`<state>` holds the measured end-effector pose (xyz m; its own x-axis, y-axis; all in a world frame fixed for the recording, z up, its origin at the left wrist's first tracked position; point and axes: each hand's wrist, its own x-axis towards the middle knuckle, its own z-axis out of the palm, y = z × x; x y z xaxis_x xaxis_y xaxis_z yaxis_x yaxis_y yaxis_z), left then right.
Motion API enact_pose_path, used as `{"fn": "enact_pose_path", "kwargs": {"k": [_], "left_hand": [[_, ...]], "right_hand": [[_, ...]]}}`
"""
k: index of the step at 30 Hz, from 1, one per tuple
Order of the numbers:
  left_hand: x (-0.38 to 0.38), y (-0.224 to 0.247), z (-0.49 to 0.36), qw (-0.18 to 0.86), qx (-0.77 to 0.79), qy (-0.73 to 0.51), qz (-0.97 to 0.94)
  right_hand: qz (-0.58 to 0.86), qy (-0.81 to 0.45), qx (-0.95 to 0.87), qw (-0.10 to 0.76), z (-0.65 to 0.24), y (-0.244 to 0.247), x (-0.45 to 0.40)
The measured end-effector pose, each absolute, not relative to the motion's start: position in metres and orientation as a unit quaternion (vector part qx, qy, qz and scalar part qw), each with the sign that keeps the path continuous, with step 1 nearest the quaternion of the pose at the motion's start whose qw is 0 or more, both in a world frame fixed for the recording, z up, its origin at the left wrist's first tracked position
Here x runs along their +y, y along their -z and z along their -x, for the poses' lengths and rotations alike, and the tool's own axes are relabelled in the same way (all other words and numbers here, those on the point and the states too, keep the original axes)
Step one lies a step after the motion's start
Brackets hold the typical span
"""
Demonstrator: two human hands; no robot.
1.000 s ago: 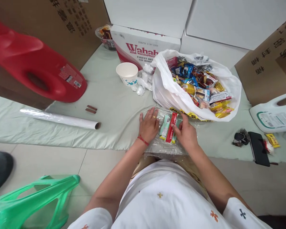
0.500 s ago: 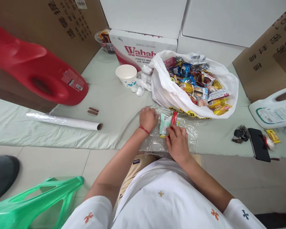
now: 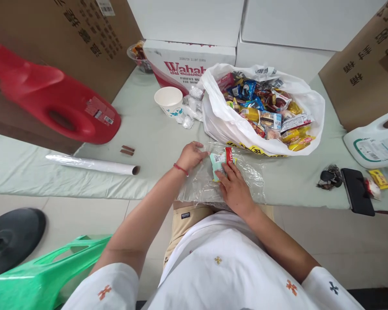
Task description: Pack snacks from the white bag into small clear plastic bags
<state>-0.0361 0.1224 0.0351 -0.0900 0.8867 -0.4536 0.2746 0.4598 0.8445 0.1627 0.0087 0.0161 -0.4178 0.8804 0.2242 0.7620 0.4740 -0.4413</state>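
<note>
A sheet of clear plastic wrap (image 3: 200,185) lies crinkled along the table's front edge. On it rests a small group of snack packets, a pale green one (image 3: 217,163) beside a red one (image 3: 229,154), with a bit of yellow showing. The fingers of my right hand (image 3: 236,187) lie stretched over the packets, touching them and hiding part of them. To their left, my left hand (image 3: 191,156) is at the wrap's upper left side, its fingers loosely extended toward the green packet. Whether it pinches any wrap I cannot make out.
A white plastic bag (image 3: 220,125) full of snacks stands just behind. Left of it are a paper cup (image 3: 168,103) and several wrapped bundles (image 3: 192,107). A plastic wrap roll (image 3: 93,165) and a red jug (image 3: 58,103) are left; a phone (image 3: 357,191) lies right.
My left hand has gone from a closed fist to loosely extended fingers and shifted slightly left. My right hand stays on the packets. The view has shifted slightly.
</note>
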Motion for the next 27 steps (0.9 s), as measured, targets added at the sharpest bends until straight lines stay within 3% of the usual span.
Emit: {"fn": "enact_pose_path", "kwargs": {"k": [2,7,14,27], "left_hand": [[0.127,-0.039,0.042,0.591,0.661,-0.274,-0.371],[0.139,-0.053,0.059,0.625,0.652,-0.255,-0.346],[0.138,-0.064,0.059,0.632,0.652,-0.291,-0.301],[0.118,-0.067,0.037,0.627,0.645,-0.211,-0.384]], "right_hand": [[0.494,-0.143,-0.829,0.22,-0.165,-0.015,0.007],[0.49,-0.147,-0.829,0.226,-0.166,-0.012,0.007],[0.486,-0.154,-0.828,0.232,-0.167,-0.009,0.006],[0.466,-0.171,-0.83,0.252,-0.174,-0.007,0.0]]}}
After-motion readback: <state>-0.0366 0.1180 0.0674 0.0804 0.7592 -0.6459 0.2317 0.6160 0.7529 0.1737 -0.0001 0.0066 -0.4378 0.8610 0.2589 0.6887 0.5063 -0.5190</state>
